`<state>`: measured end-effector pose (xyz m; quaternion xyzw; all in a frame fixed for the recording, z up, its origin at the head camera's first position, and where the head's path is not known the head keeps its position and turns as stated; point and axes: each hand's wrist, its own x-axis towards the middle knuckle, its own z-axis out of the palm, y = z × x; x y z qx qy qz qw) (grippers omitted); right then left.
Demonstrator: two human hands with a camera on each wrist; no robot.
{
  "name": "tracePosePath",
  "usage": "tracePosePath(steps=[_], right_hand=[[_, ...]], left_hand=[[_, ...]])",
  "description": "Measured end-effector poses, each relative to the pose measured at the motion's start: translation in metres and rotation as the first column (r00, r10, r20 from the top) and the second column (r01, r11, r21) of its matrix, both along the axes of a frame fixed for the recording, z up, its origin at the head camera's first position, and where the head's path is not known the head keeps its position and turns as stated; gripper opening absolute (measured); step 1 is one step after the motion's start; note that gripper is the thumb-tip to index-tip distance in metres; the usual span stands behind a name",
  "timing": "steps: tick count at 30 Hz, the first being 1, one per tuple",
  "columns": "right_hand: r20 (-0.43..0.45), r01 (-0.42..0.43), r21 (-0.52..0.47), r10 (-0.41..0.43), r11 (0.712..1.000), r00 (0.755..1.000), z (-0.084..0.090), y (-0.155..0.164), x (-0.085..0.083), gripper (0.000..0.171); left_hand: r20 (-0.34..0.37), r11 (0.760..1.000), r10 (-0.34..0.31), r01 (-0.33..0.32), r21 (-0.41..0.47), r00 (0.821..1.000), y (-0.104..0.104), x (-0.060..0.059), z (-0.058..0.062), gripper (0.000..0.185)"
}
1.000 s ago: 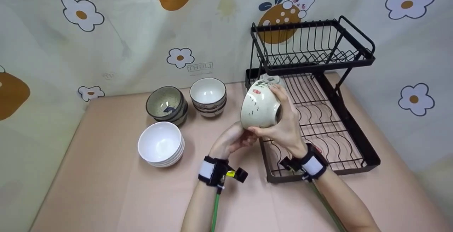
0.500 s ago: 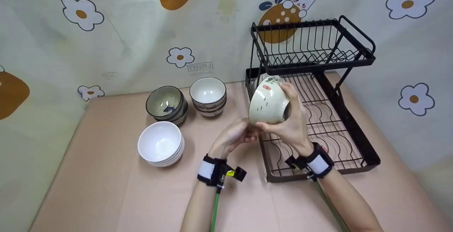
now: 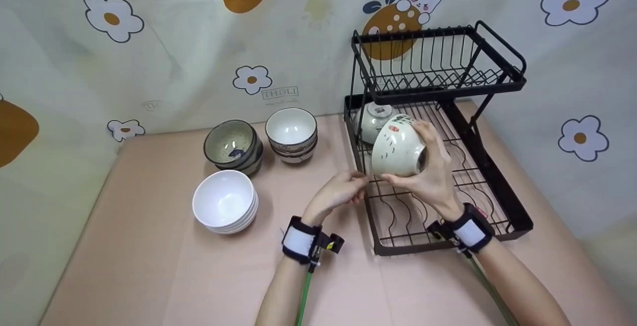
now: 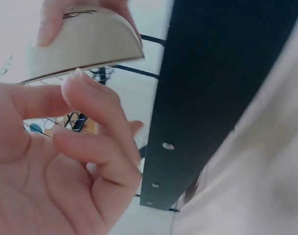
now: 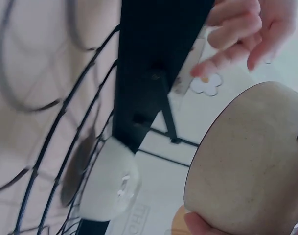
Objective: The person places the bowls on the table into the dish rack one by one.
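A cream bowl (image 3: 395, 149) with a red mark and dark strokes is tilted, its rim facing left and its foot facing right. My right hand (image 3: 435, 171) grips it, thumb low near the rim and fingers over the far side. The bowl is above the lower tier of the black dish rack (image 3: 453, 236). My left hand (image 3: 338, 191) hangs by the rack's left edge, fingers loosely bent and holding nothing. In the left wrist view, the left fingers (image 4: 97, 105) are just short of the bowl rim. A similar bowl (image 3: 374, 122) stands upside down in the rack's back left corner.
Left of the rack are stacks of white bowls (image 3: 226, 201), speckled grey-green bowls (image 3: 233, 147) and dark-rimmed bowls (image 3: 291, 134). The rack's upper tier (image 3: 448, 92) overhangs the back of the lower one. A patterned cloth (image 3: 189, 57) hangs behind the table (image 3: 209, 276).
My right hand has carried the bowl rightward, over the rack. My left hand, earlier at the bowl's lower rim, is now apart from it. The upside-down bowl shows more fully.
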<state>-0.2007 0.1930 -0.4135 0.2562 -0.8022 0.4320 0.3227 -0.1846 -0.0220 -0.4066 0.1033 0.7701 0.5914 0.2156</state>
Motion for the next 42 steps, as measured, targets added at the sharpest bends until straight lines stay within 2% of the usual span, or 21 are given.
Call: tracePosePath(steps=[3, 5, 7, 10, 14, 16, 20, 23, 25, 28, 32, 37, 42], right_hand=[[0.006, 0.026, 0.042, -0.026, 0.999, 1.000, -0.001, 0.008, -0.004, 0.100], [0.001, 0.040, 0.072, -0.040, 0.997, 0.999, -0.002, 0.013, -0.007, 0.100], [-0.004, 0.054, 0.098, -0.054, 0.994, 0.999, -0.003, 0.018, -0.011, 0.100], [0.016, 0.062, 0.123, -0.065, 0.990, 0.998, -0.005, 0.025, -0.015, 0.100], [0.067, 0.086, 0.149, -0.097, 0.985, 0.993, -0.009, 0.033, -0.021, 0.101], [0.076, 0.098, 0.168, -0.112, 0.981, 0.991, -0.011, 0.037, -0.026, 0.100], [0.093, 0.119, 0.205, -0.141, 0.972, 0.986, -0.013, 0.046, -0.035, 0.100], [0.108, 0.139, 0.231, -0.167, 0.963, 0.980, -0.015, 0.053, -0.042, 0.101], [0.108, 0.154, 0.239, -0.184, 0.959, 0.977, -0.016, 0.056, -0.047, 0.101], [0.087, 0.169, 0.237, -0.194, 0.957, 0.977, -0.018, 0.059, -0.056, 0.101], [0.074, 0.197, 0.254, -0.222, 0.947, 0.972, -0.018, 0.063, -0.067, 0.101], [0.095, 0.228, 0.314, -0.269, 0.922, 0.958, -0.016, 0.068, -0.076, 0.102], [0.127, 0.227, 0.368, -0.291, 0.901, 0.948, -0.015, 0.071, -0.083, 0.100]], left_hand=[[-0.029, 0.993, 0.014, -0.017, -0.120, 0.999, 0.006, 0.004, 0.000, 0.046], [-0.057, 0.978, 0.036, -0.047, -0.205, 0.998, 0.011, 0.007, -0.001, 0.057], [-0.095, 0.954, 0.063, -0.088, -0.288, 0.993, 0.016, 0.009, -0.003, 0.070], [-0.166, 0.909, 0.069, -0.131, -0.395, 0.984, 0.023, 0.010, -0.008, 0.076], [-0.233, 0.862, 0.052, -0.162, -0.480, 0.971, 0.031, 0.011, -0.015, 0.055], [-0.260, 0.846, 0.056, -0.184, -0.500, 0.964, 0.035, 0.012, -0.018, 0.042], [-0.342, 0.809, 0.039, -0.230, -0.540, 0.939, 0.043, 0.014, -0.024, 0.023], [-0.396, 0.776, 0.016, -0.261, -0.574, 0.918, 0.048, 0.016, -0.028, 0.020], [-0.407, 0.758, 0.012, -0.274, -0.592, 0.914, 0.049, 0.016, -0.028, 0.021], [-0.397, 0.748, 0.025, -0.281, -0.601, 0.917, 0.050, 0.015, -0.027, 0.028], [-0.382, 0.746, 0.041, -0.283, -0.602, 0.923, 0.050, 0.014, -0.027, 0.026], [-0.352, 0.750, 0.049, -0.267, -0.605, 0.935, 0.050, 0.014, -0.026, 0.028], [-0.339, 0.740, 0.037, -0.254, -0.623, 0.940, 0.050, 0.014, -0.025, 0.027]])
